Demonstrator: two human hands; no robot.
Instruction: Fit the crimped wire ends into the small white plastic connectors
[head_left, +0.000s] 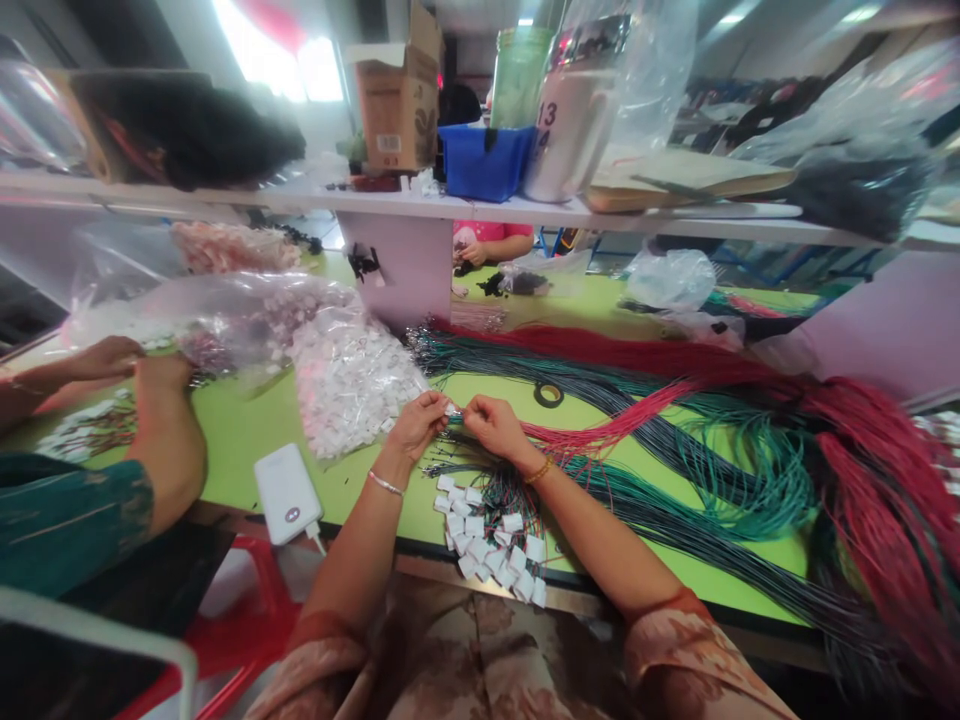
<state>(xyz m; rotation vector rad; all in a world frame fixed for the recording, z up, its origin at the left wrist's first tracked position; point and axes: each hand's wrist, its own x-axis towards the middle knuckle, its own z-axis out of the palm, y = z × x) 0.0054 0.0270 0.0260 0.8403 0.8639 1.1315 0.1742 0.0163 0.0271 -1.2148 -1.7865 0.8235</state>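
My left hand (421, 424) pinches a small white connector (451, 409) above the green table. Just to its right, my right hand (493, 425) is closed around thin wires that run to the connector. Red wires (585, 432) trail rightward from beside that hand. Below both hands lies a pile of white connectors (487, 545) with wires attached, at the table's front edge. A clear bag of white connectors (352, 385) rests left of my left hand. Long bundles of red, green and black wires (697, 465) spread over the right side.
A roll of black tape (549, 394) lies beyond my right hand. A white power bank (287, 493) with a cable sits front left. A co-worker's arms (161, 420) are at far left. The shelf (300, 200) above holds a blue bin (486, 162) and a jug (570, 130).
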